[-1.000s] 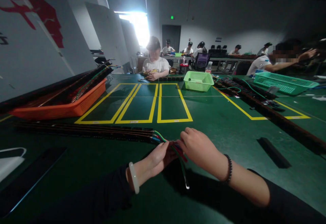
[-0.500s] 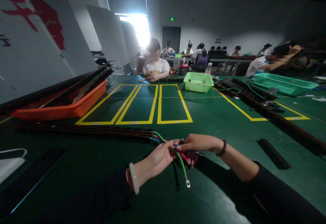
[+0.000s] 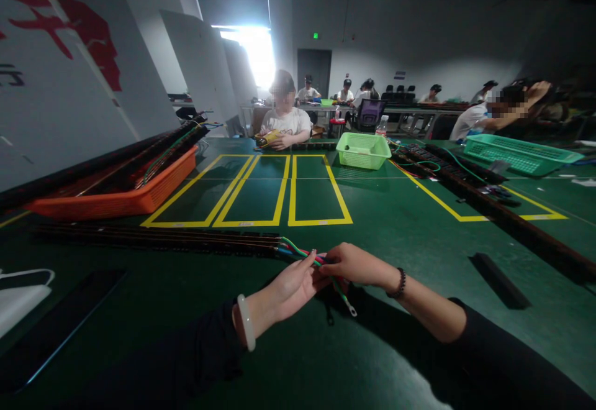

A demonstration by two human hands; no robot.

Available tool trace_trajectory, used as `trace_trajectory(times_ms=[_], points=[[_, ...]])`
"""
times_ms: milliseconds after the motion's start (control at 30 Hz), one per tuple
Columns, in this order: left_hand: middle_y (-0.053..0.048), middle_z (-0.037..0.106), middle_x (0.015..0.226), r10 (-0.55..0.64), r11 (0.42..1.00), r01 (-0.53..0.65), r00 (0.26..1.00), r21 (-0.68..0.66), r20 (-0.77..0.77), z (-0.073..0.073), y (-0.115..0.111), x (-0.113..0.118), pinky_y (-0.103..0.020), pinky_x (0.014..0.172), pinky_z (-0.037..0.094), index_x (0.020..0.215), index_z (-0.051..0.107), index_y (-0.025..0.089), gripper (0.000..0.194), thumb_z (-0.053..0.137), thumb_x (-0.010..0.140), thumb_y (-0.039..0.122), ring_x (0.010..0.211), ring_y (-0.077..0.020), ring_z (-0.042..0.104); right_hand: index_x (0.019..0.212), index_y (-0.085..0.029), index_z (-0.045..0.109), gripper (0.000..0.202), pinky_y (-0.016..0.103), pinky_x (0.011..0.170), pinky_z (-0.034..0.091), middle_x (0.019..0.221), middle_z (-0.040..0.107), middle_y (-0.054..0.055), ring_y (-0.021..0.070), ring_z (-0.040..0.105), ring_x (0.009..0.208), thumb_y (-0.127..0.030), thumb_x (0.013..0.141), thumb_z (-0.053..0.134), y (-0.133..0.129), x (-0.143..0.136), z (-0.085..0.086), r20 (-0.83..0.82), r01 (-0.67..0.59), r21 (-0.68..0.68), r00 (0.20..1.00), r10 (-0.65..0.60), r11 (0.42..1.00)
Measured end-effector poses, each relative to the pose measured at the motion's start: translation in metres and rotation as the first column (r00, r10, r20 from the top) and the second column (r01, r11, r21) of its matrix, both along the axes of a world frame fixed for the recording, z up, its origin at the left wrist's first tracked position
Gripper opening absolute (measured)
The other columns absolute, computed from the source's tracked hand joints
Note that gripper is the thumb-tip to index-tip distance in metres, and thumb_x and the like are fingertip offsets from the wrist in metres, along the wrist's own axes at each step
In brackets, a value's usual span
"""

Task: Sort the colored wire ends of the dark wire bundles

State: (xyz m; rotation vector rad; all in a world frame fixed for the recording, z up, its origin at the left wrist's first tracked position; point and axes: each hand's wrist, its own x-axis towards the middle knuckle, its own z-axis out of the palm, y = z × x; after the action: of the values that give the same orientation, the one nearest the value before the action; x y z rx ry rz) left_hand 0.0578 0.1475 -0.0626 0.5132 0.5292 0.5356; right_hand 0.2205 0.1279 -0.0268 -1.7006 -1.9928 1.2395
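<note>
Colored wires (image 3: 293,247), green-yellow, blue and red, come out of the right end of a long black strip assembly (image 3: 162,240) lying on the green table. My left hand (image 3: 298,282), palm turned up, is closed around the wire bundle, thumb on top. Just right of it, my right hand (image 3: 356,266) pinches the same wires, its fingertips meeting the left fingers. Below the hands, the green-yellow wire's free end carries a metal ring terminal (image 3: 352,311). The other wire ends are mostly hidden behind my fingers.
An orange basket (image 3: 116,204) with long black parts stands at the left, above a dark phone-like slab (image 3: 60,329). A light green basket (image 3: 363,151) is at the far side. A black bar (image 3: 499,281) lies to the right. Co-workers sit opposite.
My right hand has drawn closer to the left and closed more tightly over the wires. The ring terminal has swung up and slightly right; the red wire end is now mostly covered.
</note>
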Motion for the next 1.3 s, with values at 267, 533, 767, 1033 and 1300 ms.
trace_trajectory(times_ms=[267, 533, 767, 1033, 1300], points=[[-0.011, 0.065, 0.091, 0.104, 0.995, -0.104, 0.995, -0.004, 0.002, 0.001, -0.002, 0.003, -0.033, 0.087, 0.046, 0.09, 0.061, 0.009, 0.013, 0.049, 0.087, 0.014, 0.087, -0.0174, 0.062, 0.085, -0.016, 0.066, 0.022, 0.02, 0.05, 0.039, 0.072, 0.068, 0.006, 0.0143, 0.063, 0.058, -0.028, 0.087, 0.047, -0.012, -0.014, 0.008, 0.429, -0.129, 0.261, 0.903, 0.005, 0.957], [-0.009, 0.065, 0.084, 0.12, 0.993, -0.12, 0.992, -0.013, -0.037, -0.001, -0.002, 0.003, -0.027, 0.074, 0.048, 0.083, 0.061, 0.01, 0.013, 0.05, 0.087, 0.017, 0.074, -0.0139, 0.061, 0.086, -0.015, 0.065, 0.029, 0.028, 0.06, 0.044, 0.078, 0.066, 0.011, 0.0218, 0.064, 0.07, -0.041, 0.086, 0.053, -0.032, -0.029, 0.017, 0.734, -0.203, 0.4, 0.655, -0.18, 0.894], [-0.004, 0.061, 0.071, 0.1, 0.994, -0.102, 0.993, -0.033, -0.061, -0.005, -0.001, 0.002, -0.02, 0.057, 0.044, 0.079, 0.059, 0.012, 0.015, 0.051, 0.087, 0.02, 0.06, -0.01, 0.056, 0.091, -0.013, 0.064, 0.026, 0.032, 0.07, 0.044, 0.083, 0.063, 0.011, 0.0226, 0.059, 0.079, -0.038, 0.083, 0.059, -0.046, -0.042, 0.026, 0.715, -0.33, 0.545, 0.663, -0.221, 0.771], [-0.011, 0.065, 0.088, -0.001, 1.0, 0.002, 0.999, -0.022, 0.041, -0.005, -0.002, 0.004, -0.03, 0.088, 0.044, 0.09, 0.061, 0.01, 0.022, 0.045, 0.091, 0.026, 0.088, -0.0171, 0.062, 0.094, -0.008, 0.065, 0.024, 0.033, 0.066, 0.046, 0.092, 0.063, 0.018, 0.0251, 0.061, 0.079, -0.025, 0.077, 0.061, -0.048, -0.042, 0.017, 0.759, -0.328, 0.374, 0.645, -0.083, 0.868], [-0.012, 0.067, 0.091, 0.024, 1.0, -0.024, 0.998, 0.001, 0.053, -0.002, -0.004, 0.001, -0.036, 0.095, 0.041, 0.089, 0.061, 0.01, 0.028, 0.05, 0.088, 0.036, 0.097, -0.0207, 0.061, 0.089, -0.016, 0.063, 0.019, 0.029, 0.061, 0.044, 0.079, 0.067, 0.01, 0.0231, 0.064, 0.074, -0.027, 0.086, 0.047, -0.03, -0.006, 0.039, 0.688, -0.157, 0.41, 0.7, -0.192, 0.898]])
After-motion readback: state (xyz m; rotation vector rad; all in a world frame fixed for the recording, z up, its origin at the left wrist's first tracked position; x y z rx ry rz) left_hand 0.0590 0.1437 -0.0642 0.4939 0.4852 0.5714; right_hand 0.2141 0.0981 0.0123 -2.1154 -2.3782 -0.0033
